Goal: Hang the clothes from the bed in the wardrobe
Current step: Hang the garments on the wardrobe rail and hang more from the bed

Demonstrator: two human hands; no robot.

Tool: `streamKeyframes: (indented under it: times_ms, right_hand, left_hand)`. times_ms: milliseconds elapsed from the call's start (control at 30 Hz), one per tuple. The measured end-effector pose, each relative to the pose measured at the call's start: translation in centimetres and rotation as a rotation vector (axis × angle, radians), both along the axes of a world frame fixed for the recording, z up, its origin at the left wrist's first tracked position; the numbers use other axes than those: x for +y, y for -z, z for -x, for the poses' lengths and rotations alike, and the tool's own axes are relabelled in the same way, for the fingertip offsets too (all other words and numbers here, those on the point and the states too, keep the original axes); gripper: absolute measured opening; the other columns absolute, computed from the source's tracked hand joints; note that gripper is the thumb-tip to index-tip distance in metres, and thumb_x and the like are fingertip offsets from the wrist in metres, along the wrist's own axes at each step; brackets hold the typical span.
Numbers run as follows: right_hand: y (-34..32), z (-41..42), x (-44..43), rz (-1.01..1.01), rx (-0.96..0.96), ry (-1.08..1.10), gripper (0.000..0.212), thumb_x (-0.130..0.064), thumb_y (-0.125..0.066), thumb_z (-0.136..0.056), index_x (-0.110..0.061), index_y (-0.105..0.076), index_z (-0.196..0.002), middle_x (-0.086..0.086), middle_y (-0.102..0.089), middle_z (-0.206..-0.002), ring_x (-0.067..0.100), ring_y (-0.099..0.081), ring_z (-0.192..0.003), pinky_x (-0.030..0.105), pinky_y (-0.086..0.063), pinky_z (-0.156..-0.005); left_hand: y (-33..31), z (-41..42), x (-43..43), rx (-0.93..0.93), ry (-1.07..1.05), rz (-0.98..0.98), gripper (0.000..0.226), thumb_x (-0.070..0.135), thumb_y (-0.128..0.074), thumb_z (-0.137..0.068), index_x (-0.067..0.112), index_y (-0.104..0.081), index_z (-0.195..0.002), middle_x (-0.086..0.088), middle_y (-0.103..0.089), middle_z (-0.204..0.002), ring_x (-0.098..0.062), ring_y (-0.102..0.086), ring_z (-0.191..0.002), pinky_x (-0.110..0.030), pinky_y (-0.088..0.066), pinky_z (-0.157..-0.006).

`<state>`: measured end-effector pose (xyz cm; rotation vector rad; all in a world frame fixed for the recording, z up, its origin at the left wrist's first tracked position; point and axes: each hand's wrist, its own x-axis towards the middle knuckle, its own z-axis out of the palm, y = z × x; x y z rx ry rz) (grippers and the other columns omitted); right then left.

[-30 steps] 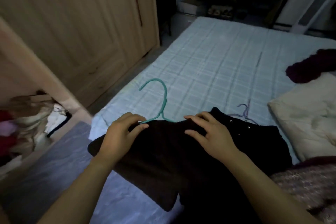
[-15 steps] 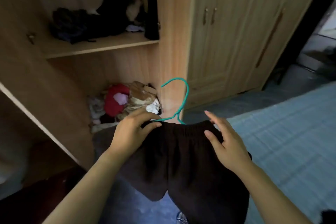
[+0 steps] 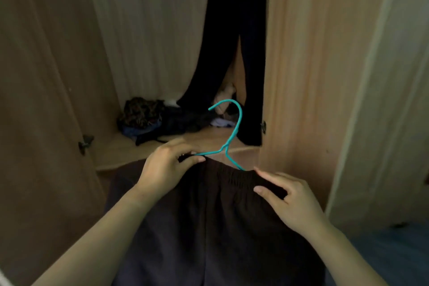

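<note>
carrying dark shorts on a teal hanger, the person has turned to the open wardrobe; shorts just outside it, left hand pinching hanger and shorts, right hand gripping the shorts; hooking comes next.

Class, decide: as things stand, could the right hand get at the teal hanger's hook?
Probably yes. The hook of the teal hanger stands bare above the dark garment, with nothing between it and the right hand, which must first release that garment.

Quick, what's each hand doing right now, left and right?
Left hand: closed, pinching the teal hanger together with the dark shorts at the waistband.
Right hand: closed, pinching the shorts' waistband.
</note>
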<state>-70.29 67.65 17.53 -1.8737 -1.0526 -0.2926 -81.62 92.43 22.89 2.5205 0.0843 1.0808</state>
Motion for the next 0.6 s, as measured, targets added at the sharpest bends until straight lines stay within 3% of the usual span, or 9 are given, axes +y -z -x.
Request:
streamKeyframes:
  times_ms: [100,200,300,333,400,500,600]
  right_hand:
    - [-4.9,-5.1,5.7,-0.068,-0.061,0.023,0.033,-0.054,-0.060,-0.074,-0.056,-0.056,-0.107,-0.037,-0.058,-0.098,0.001,-0.062,-0.098,0.021,-0.053,-0.080]
    - [-10.6,-9.7,11.2,-0.155,-0.175,0.017,0.033,-0.047,-0.064,-0.074,-0.053,-0.057,-0.106,-0.034,-0.058,-0.103,-0.012,-0.060,-0.090,0.007,-0.048,-0.067]
    - [-16.5,-14.1,16.4,-0.206,-0.276,0.046,0.032,-0.046,-0.067,-0.073,-0.054,-0.060,-0.103,-0.029,-0.063,-0.102,0.001,-0.063,-0.059,0.017,-0.050,-0.056]
    - [-18.4,-15.5,18.1,-0.205,-0.318,0.061,0.032,-0.046,-0.067,-0.073,-0.054,-0.059,-0.104,-0.027,-0.064,-0.101,0.006,-0.062,-0.054,0.022,-0.051,-0.055]
    - [-22.1,-18.2,21.1,-0.194,-0.420,0.105,0.033,-0.040,-0.069,-0.077,-0.050,-0.060,-0.107,-0.023,-0.066,-0.103,0.003,-0.062,-0.061,0.021,-0.052,-0.062]
    - [-27.4,-22.1,25.1,-0.193,-0.529,0.211,0.033,-0.034,-0.066,-0.082,-0.039,-0.063,-0.114,-0.020,-0.064,-0.111,0.002,-0.064,-0.091,0.017,-0.051,-0.080]
    - [-32.7,-25.5,28.8,-0.252,-0.624,0.346,0.033,-0.036,-0.065,-0.081,-0.038,-0.063,-0.114,-0.020,-0.065,-0.108,0.011,-0.067,-0.078,0.027,-0.055,-0.073]
  left_hand:
    - [-4.9,-4.6,5.0,-0.065,0.010,-0.029,0.030,0.062,-0.052,-0.073,0.045,-0.060,-0.096,0.016,-0.062,-0.087,-0.006,-0.060,-0.085,-0.039,-0.051,-0.068]
    - [-9.8,-9.1,10.5,-0.127,0.014,-0.062,0.027,0.063,-0.051,-0.073,0.047,-0.058,-0.094,0.016,-0.062,-0.087,-0.006,-0.060,-0.085,-0.038,-0.050,-0.070]
    - [-14.9,-13.7,16.1,-0.190,0.036,-0.070,0.004,0.049,-0.065,-0.079,0.048,-0.061,-0.078,0.016,-0.063,-0.084,-0.003,-0.059,-0.083,-0.032,-0.049,-0.073]
    - [-16.8,-15.3,17.7,-0.222,0.044,-0.071,0.015,0.040,-0.068,-0.080,0.050,-0.059,-0.075,0.015,-0.063,-0.083,-0.002,-0.058,-0.081,-0.027,-0.047,-0.074]
    - [-20.5,-18.5,20.8,-0.276,0.069,-0.081,0.025,0.032,-0.070,-0.080,0.052,-0.056,-0.073,0.015,-0.064,-0.082,0.001,-0.057,-0.080,-0.017,-0.042,-0.072]
    - [-26.7,-23.8,25.4,-0.339,0.145,-0.108,0.022,0.033,-0.070,-0.080,0.049,-0.058,-0.072,0.015,-0.063,-0.081,0.003,-0.057,-0.079,-0.015,-0.040,-0.070]
    - [-32.3,-29.0,29.3,-0.403,0.182,-0.162,0.014,0.036,-0.067,-0.082,0.046,-0.059,-0.076,0.014,-0.062,-0.085,-0.001,-0.057,-0.083,-0.024,-0.044,-0.075]
